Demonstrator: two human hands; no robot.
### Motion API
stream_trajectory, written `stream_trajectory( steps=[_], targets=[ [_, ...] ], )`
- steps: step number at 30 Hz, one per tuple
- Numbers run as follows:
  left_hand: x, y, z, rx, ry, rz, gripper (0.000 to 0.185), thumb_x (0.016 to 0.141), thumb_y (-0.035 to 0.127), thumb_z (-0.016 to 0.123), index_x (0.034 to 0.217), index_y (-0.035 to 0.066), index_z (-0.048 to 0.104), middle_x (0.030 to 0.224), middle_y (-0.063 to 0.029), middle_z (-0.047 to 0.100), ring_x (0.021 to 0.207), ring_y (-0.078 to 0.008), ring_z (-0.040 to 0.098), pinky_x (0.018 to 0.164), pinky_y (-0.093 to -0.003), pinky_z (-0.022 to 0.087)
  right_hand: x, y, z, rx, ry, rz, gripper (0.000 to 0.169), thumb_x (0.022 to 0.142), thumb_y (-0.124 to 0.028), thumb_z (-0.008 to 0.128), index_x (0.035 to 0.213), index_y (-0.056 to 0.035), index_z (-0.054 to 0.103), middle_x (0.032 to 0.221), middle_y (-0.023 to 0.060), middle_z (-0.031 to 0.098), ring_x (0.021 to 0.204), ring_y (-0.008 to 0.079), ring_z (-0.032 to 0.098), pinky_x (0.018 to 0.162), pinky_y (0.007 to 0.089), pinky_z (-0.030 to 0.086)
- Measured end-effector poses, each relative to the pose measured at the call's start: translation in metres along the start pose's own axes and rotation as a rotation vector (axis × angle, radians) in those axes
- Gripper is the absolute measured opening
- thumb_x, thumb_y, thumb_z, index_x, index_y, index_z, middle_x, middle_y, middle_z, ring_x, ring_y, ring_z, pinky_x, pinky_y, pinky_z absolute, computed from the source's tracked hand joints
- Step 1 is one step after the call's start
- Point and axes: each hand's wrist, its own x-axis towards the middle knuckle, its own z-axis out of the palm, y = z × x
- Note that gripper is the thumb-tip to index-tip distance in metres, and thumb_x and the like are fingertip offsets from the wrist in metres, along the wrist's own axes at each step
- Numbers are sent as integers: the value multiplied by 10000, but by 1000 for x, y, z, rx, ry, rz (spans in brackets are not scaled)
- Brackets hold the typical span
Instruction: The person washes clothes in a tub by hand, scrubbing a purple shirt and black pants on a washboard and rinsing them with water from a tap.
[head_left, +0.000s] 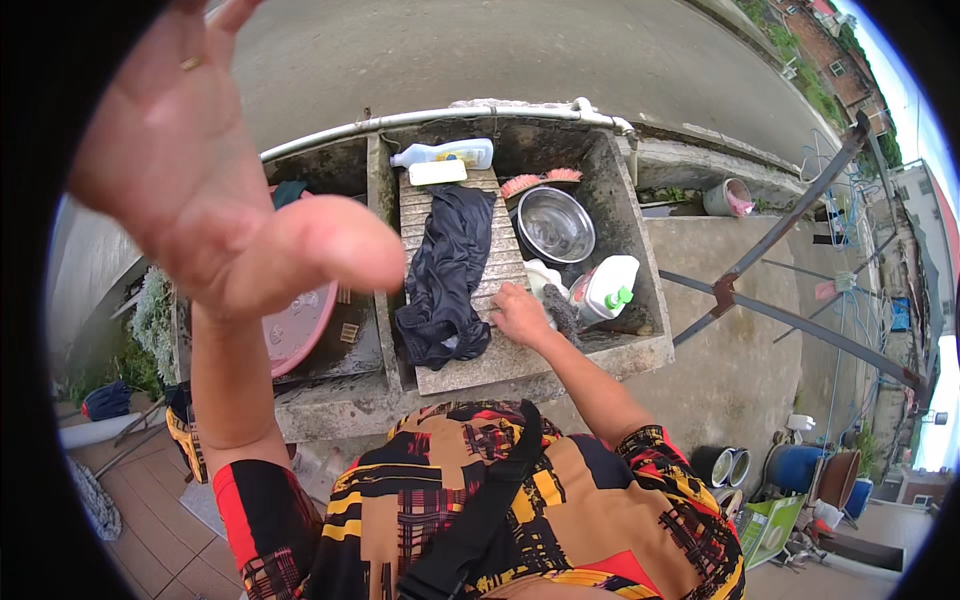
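My left hand (187, 172) is raised close to the camera at the upper left, palm showing and fingers apart, with nothing in it. Its fingertips run out of the picture. Below it, my right hand (519, 315) rests on the ridged stone washboard (506, 247) with bent fingers; whether something small lies under them is hidden. Just left of that hand, a crumpled dark garment (450, 277) is spread lengthwise on the ridges. At the board's far end sit a pale soap bar or box (437, 172) and a white plastic bottle (480, 154) on its side.
Right sink compartment: steel bowl (556, 223), pink-bristled brush (521, 184), white jug with green cap (606, 289), grey cloth (561, 311). A pink basin (300, 337) stands in the left compartment. A white pipe (450, 115) edges the concrete sink; a metal frame (795, 202) rises at right.
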Motion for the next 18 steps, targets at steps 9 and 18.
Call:
stream_trajectory(
  steps=[9,18],
  targets=[
    [-286,64,113,263,-953,-1116,734,794,471,666,1384,99,439,1447,-223,331,1310,-410,338,1032,-527,318,86,7,25,748,-227,344,246,797,-197,697,923,13,678,704,122,666,634,211,638,622,349,499],
    [-307,81,107,-66,-935,-1066,313,717,219,660,998,92,707,1198,-107,608,1069,-268,534,900,-422,356,236,-23,19,199,195,444,632,830,-585,578,1186,-62,589,1297,165,479,1247,361,397,951,563,380]
  ],
)
